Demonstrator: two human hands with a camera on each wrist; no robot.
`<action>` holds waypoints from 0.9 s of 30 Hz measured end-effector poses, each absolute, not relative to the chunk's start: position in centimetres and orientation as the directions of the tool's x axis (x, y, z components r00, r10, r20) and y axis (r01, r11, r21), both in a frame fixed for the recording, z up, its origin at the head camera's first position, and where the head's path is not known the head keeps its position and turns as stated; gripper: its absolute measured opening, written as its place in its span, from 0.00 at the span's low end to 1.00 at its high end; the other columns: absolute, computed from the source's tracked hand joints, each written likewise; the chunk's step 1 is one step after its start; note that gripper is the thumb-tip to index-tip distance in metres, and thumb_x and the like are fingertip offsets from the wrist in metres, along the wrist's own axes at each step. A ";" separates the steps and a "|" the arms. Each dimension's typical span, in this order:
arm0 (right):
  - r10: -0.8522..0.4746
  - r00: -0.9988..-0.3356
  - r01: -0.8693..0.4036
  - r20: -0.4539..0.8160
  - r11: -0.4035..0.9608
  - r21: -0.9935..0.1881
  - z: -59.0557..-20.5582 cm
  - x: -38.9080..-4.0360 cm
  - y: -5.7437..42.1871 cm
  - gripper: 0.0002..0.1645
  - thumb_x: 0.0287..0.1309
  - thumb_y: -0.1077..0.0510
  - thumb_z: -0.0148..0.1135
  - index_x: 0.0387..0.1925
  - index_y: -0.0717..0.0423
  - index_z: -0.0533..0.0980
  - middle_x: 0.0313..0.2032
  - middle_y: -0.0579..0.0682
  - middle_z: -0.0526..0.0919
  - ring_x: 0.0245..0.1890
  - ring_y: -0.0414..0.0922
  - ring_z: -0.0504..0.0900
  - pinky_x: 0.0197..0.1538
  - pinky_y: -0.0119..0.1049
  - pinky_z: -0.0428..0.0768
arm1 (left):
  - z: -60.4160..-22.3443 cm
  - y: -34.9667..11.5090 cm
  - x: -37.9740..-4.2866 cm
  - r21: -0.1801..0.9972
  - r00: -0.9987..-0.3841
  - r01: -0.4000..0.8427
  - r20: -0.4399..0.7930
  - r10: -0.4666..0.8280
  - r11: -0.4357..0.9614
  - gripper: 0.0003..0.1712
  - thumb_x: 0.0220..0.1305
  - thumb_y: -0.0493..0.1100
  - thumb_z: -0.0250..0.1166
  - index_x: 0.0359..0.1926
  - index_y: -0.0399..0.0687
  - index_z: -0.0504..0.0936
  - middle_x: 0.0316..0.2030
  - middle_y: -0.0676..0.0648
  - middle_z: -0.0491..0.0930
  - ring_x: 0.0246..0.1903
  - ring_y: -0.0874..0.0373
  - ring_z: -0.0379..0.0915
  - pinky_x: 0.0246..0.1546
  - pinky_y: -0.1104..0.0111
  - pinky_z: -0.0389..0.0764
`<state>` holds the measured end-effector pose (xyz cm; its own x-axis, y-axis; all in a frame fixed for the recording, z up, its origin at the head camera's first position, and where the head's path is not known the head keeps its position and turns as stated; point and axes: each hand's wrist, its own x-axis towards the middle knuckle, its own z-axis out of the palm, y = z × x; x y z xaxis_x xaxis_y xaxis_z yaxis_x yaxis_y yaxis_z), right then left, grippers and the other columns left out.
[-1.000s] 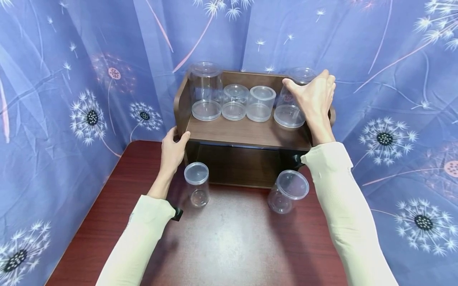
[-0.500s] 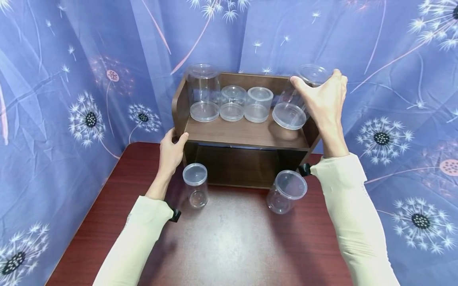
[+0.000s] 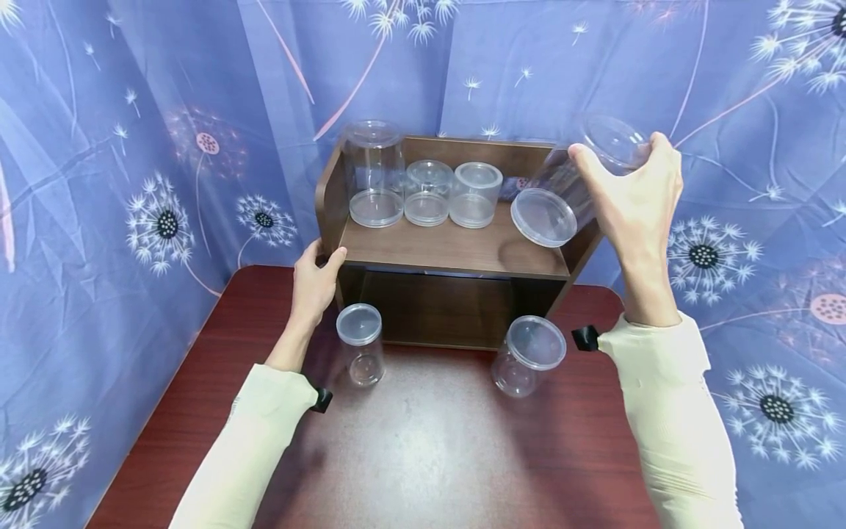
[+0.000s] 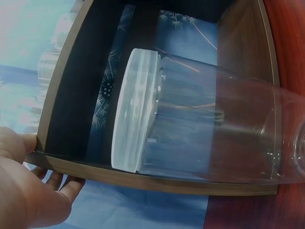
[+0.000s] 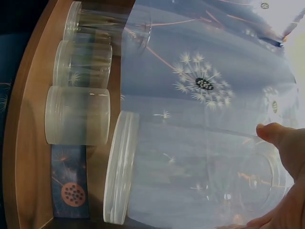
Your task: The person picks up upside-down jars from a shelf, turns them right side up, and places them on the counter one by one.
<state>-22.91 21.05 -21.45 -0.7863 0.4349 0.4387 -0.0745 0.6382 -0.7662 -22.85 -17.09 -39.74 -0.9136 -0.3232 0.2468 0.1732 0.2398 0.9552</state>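
My right hand (image 3: 631, 198) grips a large clear plastic jar (image 3: 562, 187) near its upper end. The jar is tilted, its whitish lid (image 5: 121, 167) pointing down and left, raised off the right part of the brown wooden shelf (image 3: 436, 246). With thumb and fingers, my left hand (image 3: 315, 279) holds the shelf's left side at the upper board's edge. Also on that upper board stand a tall clear jar (image 3: 375, 173), a short clear jar (image 3: 428, 192) and a short frosted jar (image 3: 475, 195). In the left wrist view a lidded jar (image 4: 190, 119) fills the middle.
On the reddish table (image 3: 410, 455), a slim lidded jar (image 3: 361, 345) stands before the shelf's left side. A wider lidded jar (image 3: 529, 356) stands before its right side. Blue dandelion-print curtain (image 3: 165, 147) hangs behind and at both sides.
My right hand has lifted the large jar off the shelf board and carried it right, tipping it so the lid end swings left. The left hand stays on the shelf's side.
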 end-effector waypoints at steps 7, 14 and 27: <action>0.469 -0.748 -0.113 0.469 0.608 -0.786 -21.5 -21.1 21.7 0.49 0.45 0.30 0.72 0.64 0.52 0.73 0.52 0.44 0.75 0.54 0.41 0.71 0.63 0.35 0.67 | -39.7 -17.2 -22.9 0.958 -0.918 0.160 0.233 -0.319 0.240 0.23 0.73 0.42 0.64 0.64 0.35 0.77 0.54 0.34 0.81 0.54 0.48 0.74 0.58 0.58 0.72; 0.494 -0.743 -0.140 0.451 0.544 -0.827 -22.0 -19.1 22.4 0.46 0.50 0.36 0.73 0.67 0.52 0.74 0.58 0.48 0.78 0.58 0.39 0.73 0.67 0.31 0.65 | -39.6 -17.4 -22.9 0.958 -0.924 0.149 0.224 -0.310 0.247 0.24 0.72 0.42 0.64 0.64 0.35 0.77 0.54 0.35 0.81 0.52 0.49 0.75 0.57 0.59 0.73; 0.528 -0.757 -0.180 0.385 0.397 -0.900 -24.8 -16.3 23.6 0.44 0.55 0.48 0.72 0.73 0.50 0.69 0.63 0.50 0.79 0.52 0.38 0.83 0.60 0.29 0.76 | -39.4 -17.6 -22.9 0.959 -0.927 0.142 0.216 -0.308 0.246 0.25 0.71 0.42 0.66 0.64 0.35 0.78 0.54 0.36 0.82 0.51 0.49 0.76 0.55 0.63 0.73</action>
